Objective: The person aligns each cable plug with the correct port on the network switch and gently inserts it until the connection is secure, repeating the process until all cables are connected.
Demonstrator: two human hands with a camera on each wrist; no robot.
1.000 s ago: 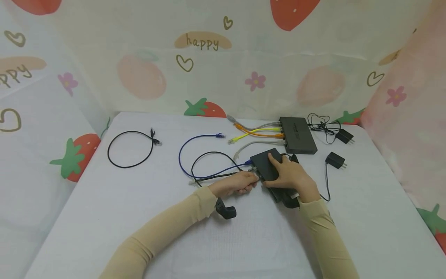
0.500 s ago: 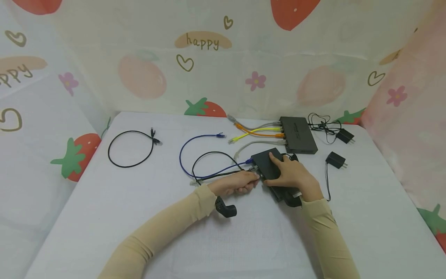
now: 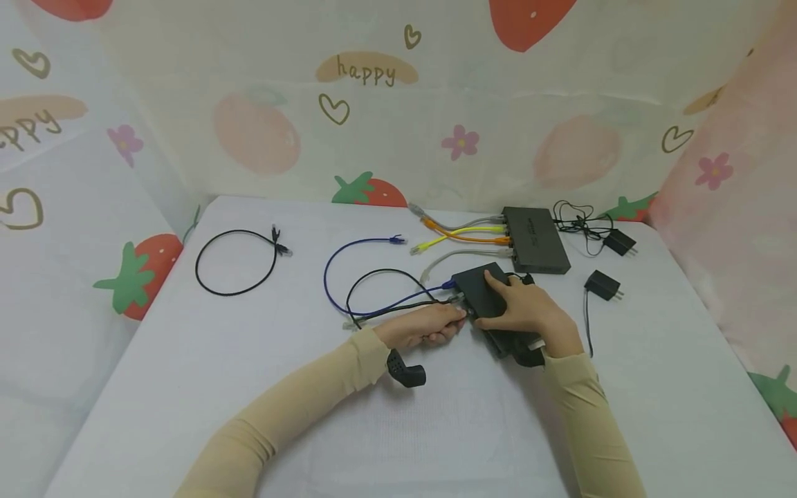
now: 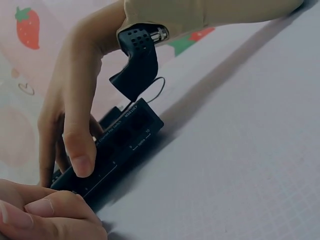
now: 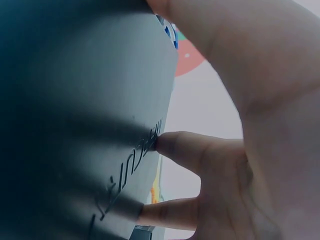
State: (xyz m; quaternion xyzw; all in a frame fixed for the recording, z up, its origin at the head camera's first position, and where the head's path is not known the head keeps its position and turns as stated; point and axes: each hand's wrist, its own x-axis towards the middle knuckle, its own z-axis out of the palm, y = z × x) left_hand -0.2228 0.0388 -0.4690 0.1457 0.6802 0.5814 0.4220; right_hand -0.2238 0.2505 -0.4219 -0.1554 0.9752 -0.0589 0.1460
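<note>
My left hand (image 3: 429,326) is at the port side of a black network switch (image 3: 479,287), its fingers curled in a pinch at a port; the cable plug between them is mostly hidden. My right hand (image 3: 529,311) grips the switch, its thumb (image 4: 81,162) on the port edge and other fingers reaching over the casing. Raised lettering shows on the casing in the right wrist view. A blue network cable (image 3: 325,273) runs into the switch's far port, and a black network cable (image 3: 382,270) with a plug (image 3: 457,299) sits beside it.
Behind stands a second black switch (image 3: 537,240) with grey, yellow and orange cables (image 3: 482,239) plugged in. Two power adapters (image 3: 602,285) lie at right, their cords trailing. A coiled black cable (image 3: 232,295) lies at left. Patterned cloth surrounds the white tabletop (image 3: 398,436).
The whole view shifts slightly. Both hands stay at the near switch with almost the same hold, the left fingertips still at its port side.
</note>
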